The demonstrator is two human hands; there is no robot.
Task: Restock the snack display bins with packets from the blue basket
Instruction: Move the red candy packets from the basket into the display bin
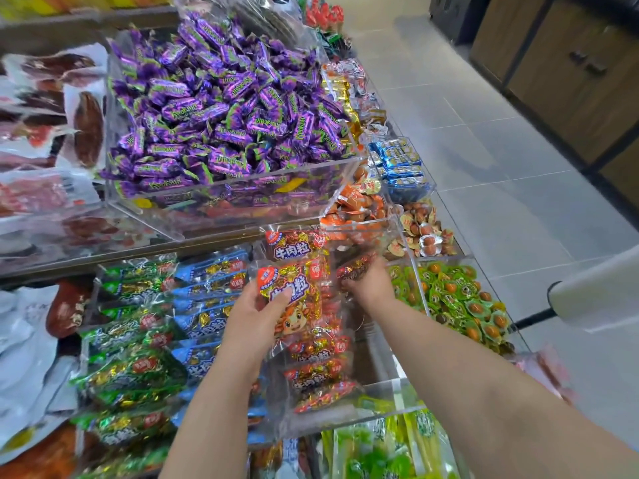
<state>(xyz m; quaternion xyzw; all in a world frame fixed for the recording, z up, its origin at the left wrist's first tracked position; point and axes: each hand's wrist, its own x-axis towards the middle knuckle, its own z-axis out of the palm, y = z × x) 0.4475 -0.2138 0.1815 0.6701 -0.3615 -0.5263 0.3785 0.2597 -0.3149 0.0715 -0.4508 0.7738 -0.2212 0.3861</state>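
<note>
My left hand grips a red beef-cube packet by its lower left, holding it over the clear acrylic bin of stacked red packets. My right hand reaches deeper into the same bin and holds another red packet at the bin's far right. One more red packet stands at the bin's back. No blue basket is in view.
Blue packets and green packets fill the bins to the left. A large bin of purple candies rises behind. Green-wrapped snacks and orange snacks lie to the right. Grey tiled floor runs along the right.
</note>
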